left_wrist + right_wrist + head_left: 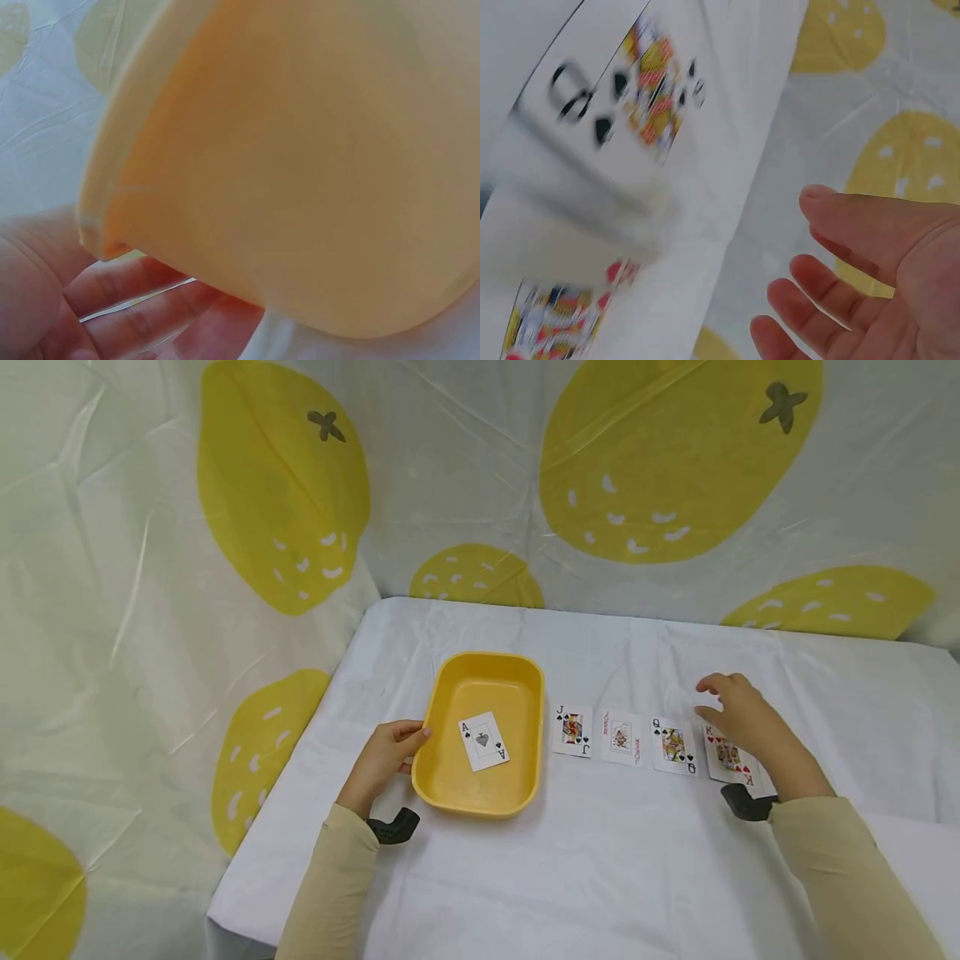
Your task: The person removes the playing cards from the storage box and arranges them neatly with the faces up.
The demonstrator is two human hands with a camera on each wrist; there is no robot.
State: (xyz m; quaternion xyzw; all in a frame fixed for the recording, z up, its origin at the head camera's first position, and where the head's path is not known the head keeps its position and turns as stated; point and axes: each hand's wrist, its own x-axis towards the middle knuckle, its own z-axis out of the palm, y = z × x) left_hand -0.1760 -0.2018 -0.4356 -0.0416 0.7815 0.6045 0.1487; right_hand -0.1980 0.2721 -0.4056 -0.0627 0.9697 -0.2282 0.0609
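My left hand [384, 757] grips the left rim of a yellow plastic tray [424, 777], thumb at the rim and fingers beneath it, as the left wrist view shows. Inside the tray an ace of spades [483, 741] lies face up. My right hand [741, 714] hovers near the king of hearts [727, 760], its fingers loosely bent and nothing between them. At least one more card seems to lie under the king, partly hidden by the wrist. Left of it are a queen of spades [673, 747], a joker [622, 737] and a jack of spades [572, 731].
A white cloth [570, 877] covers the table. Behind it and along the left hangs a pale sheet printed with lemons [675, 460]. Dark wrist-worn camera mounts [394, 827] sit below both hands. The card row runs right from the tray's right side.
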